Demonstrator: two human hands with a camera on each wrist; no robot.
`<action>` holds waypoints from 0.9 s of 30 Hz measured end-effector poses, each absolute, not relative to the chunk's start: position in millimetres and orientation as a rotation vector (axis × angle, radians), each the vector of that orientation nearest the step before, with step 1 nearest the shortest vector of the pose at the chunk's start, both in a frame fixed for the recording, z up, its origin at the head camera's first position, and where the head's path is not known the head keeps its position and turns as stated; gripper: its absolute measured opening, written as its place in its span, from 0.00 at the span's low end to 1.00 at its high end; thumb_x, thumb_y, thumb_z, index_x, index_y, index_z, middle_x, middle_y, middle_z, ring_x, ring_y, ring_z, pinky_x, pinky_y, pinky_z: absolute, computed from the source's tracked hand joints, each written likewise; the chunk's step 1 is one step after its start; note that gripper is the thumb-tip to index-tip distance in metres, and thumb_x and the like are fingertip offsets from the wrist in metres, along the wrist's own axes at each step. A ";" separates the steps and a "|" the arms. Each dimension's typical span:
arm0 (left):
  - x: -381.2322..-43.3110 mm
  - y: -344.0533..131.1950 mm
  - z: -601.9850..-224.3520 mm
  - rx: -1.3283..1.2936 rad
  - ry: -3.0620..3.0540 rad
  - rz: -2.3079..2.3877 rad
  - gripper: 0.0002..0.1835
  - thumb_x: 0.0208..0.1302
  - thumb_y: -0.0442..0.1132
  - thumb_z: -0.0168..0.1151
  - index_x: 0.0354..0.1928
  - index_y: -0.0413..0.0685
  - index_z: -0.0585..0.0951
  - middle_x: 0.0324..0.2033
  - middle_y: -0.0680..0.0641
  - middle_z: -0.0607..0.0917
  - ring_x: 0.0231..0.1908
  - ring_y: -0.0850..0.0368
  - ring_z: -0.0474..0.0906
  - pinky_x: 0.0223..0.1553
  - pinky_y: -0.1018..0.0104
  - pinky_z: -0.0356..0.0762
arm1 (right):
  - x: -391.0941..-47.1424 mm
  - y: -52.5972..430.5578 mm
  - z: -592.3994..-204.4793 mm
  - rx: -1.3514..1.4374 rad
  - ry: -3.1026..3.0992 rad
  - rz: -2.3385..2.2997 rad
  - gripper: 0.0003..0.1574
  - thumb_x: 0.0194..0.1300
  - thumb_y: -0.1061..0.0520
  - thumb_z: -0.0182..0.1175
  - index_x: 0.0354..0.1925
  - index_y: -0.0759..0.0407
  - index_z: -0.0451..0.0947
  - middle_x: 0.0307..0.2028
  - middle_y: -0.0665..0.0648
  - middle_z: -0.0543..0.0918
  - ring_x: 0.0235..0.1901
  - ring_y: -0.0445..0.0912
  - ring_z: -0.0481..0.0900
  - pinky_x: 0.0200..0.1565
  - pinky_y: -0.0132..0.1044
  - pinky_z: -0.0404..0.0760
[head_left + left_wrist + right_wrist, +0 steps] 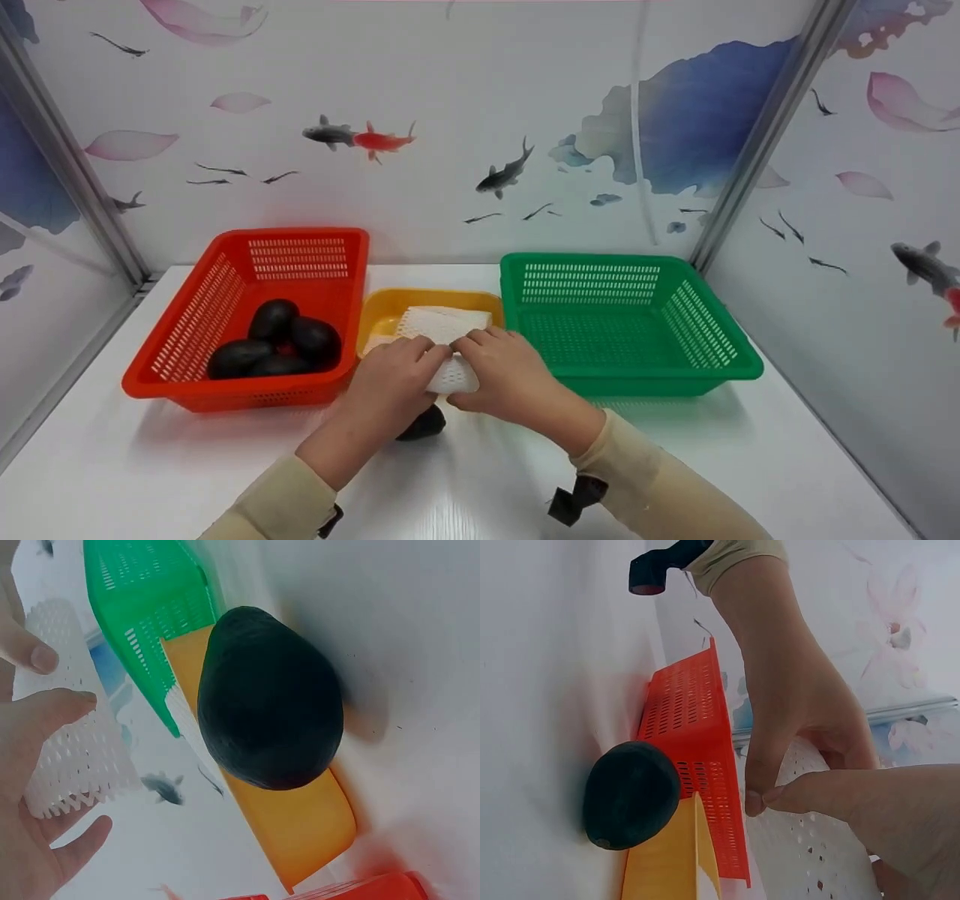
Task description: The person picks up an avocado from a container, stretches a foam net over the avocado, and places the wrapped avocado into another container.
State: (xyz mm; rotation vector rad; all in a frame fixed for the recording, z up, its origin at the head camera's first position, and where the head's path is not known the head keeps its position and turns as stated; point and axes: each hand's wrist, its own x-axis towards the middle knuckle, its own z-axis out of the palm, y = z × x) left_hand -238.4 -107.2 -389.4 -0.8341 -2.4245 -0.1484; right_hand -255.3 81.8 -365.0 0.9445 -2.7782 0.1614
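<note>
Both hands hold one white foam net sleeve [454,376] above the table, in front of the yellow tray. My left hand [391,384] grips its left side and my right hand [511,375] its right side, thumbs close together. In the left wrist view the net's zigzag open edge shows beside the left thumb [64,709]. Below the hands, a dark avocado [270,701] sits on the white table; the left forearm hides part of it in the head view. Nothing shows inside the sleeve in the wrist views.
A red basket [176,390] at the left holds several dark avocados [274,322]. Behind the hands, the yellow tray [375,304] contains more white foam nets [442,322]. To the right stands a green basket [630,384]. Printed wall panels [450,210] enclose the table.
</note>
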 end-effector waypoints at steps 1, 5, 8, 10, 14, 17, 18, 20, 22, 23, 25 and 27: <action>-237.6 -105.9 -389.4 -0.848 -2.414 -0.135 0.24 0.54 0.47 0.75 0.52 0.51 0.79 0.41 0.48 0.83 0.37 0.53 0.80 0.41 0.59 0.82 | -255.9 82.1 -365.0 0.958 -2.798 0.164 0.35 0.54 0.38 0.71 0.54 0.55 0.77 0.47 0.53 0.81 0.47 0.50 0.76 0.50 0.45 0.76; -235.2 -102.8 -390.8 -0.898 -2.371 -0.109 0.23 0.56 0.47 0.73 0.52 0.51 0.79 0.39 0.49 0.82 0.36 0.53 0.80 0.39 0.60 0.82 | -259.0 83.7 -367.7 1.029 -2.841 0.211 0.32 0.55 0.42 0.71 0.52 0.56 0.76 0.43 0.53 0.82 0.42 0.50 0.78 0.47 0.44 0.77; -233.9 -103.2 -392.5 -0.923 -2.371 -0.148 0.25 0.54 0.46 0.75 0.53 0.51 0.79 0.39 0.49 0.82 0.37 0.53 0.80 0.39 0.59 0.82 | -259.4 85.3 -371.1 1.057 -2.846 0.224 0.29 0.55 0.45 0.72 0.49 0.57 0.74 0.39 0.53 0.83 0.36 0.50 0.80 0.43 0.45 0.79; -233.0 -104.9 -393.8 -0.934 -2.396 -0.188 0.28 0.52 0.46 0.77 0.54 0.51 0.79 0.41 0.49 0.82 0.38 0.53 0.80 0.41 0.59 0.82 | -259.2 86.5 -373.7 1.053 -2.846 0.206 0.28 0.55 0.47 0.73 0.48 0.56 0.73 0.37 0.53 0.84 0.34 0.50 0.81 0.40 0.45 0.80; -231.8 -110.5 -397.7 -0.932 -2.468 -0.266 0.31 0.49 0.45 0.79 0.56 0.51 0.78 0.44 0.48 0.81 0.41 0.52 0.79 0.44 0.59 0.81 | -258.0 89.1 -380.8 1.017 -2.871 0.175 0.27 0.54 0.50 0.73 0.49 0.56 0.72 0.38 0.54 0.84 0.32 0.50 0.81 0.35 0.44 0.81; -232.1 -115.4 -401.7 -0.908 -2.518 -0.309 0.32 0.50 0.46 0.78 0.58 0.52 0.78 0.46 0.47 0.81 0.43 0.52 0.78 0.45 0.59 0.81 | -256.9 90.8 -386.9 0.990 -2.912 0.188 0.28 0.54 0.52 0.73 0.50 0.55 0.72 0.41 0.54 0.84 0.33 0.49 0.80 0.35 0.43 0.81; -232.2 -116.8 -403.0 -0.904 -2.532 -0.322 0.32 0.50 0.47 0.78 0.59 0.52 0.78 0.47 0.47 0.81 0.43 0.52 0.78 0.46 0.59 0.81 | -256.4 91.4 -388.8 0.984 -2.925 0.198 0.28 0.54 0.53 0.73 0.50 0.55 0.72 0.42 0.54 0.83 0.33 0.49 0.79 0.36 0.42 0.81; -232.3 -120.6 -405.8 -0.895 -2.564 -0.349 0.33 0.49 0.48 0.78 0.59 0.52 0.78 0.47 0.47 0.80 0.44 0.52 0.77 0.47 0.58 0.81 | -256.0 92.2 -393.0 0.985 -2.937 0.222 0.29 0.54 0.54 0.74 0.50 0.55 0.71 0.43 0.54 0.82 0.33 0.48 0.78 0.37 0.42 0.81; -231.9 -124.0 -408.6 -0.892 -2.602 -0.362 0.34 0.49 0.49 0.78 0.60 0.52 0.78 0.48 0.47 0.80 0.45 0.52 0.77 0.48 0.57 0.80 | -255.5 93.9 -397.3 0.993 -2.929 0.252 0.30 0.52 0.57 0.74 0.49 0.56 0.70 0.43 0.54 0.81 0.33 0.47 0.77 0.38 0.41 0.80; -231.4 -125.6 -409.8 -0.888 -2.626 -0.363 0.35 0.49 0.50 0.78 0.61 0.52 0.77 0.49 0.48 0.79 0.45 0.52 0.77 0.49 0.57 0.80 | -255.1 95.2 -399.6 0.998 -2.920 0.266 0.30 0.52 0.58 0.75 0.49 0.56 0.69 0.42 0.54 0.81 0.33 0.47 0.77 0.38 0.41 0.80; -231.0 -128.9 -412.6 -0.880 -2.666 -0.361 0.36 0.49 0.50 0.78 0.61 0.52 0.76 0.49 0.48 0.79 0.45 0.53 0.76 0.49 0.57 0.80 | -253.8 97.8 -404.0 1.009 -2.902 0.279 0.31 0.51 0.59 0.75 0.48 0.56 0.68 0.42 0.54 0.80 0.33 0.47 0.77 0.38 0.40 0.80; -230.5 -132.2 -415.2 -0.864 -2.701 -0.343 0.35 0.50 0.51 0.77 0.61 0.53 0.76 0.50 0.49 0.79 0.44 0.53 0.76 0.48 0.58 0.80 | -251.9 100.1 -408.0 1.019 -2.883 0.283 0.32 0.51 0.60 0.74 0.48 0.55 0.66 0.41 0.54 0.81 0.33 0.47 0.77 0.37 0.40 0.80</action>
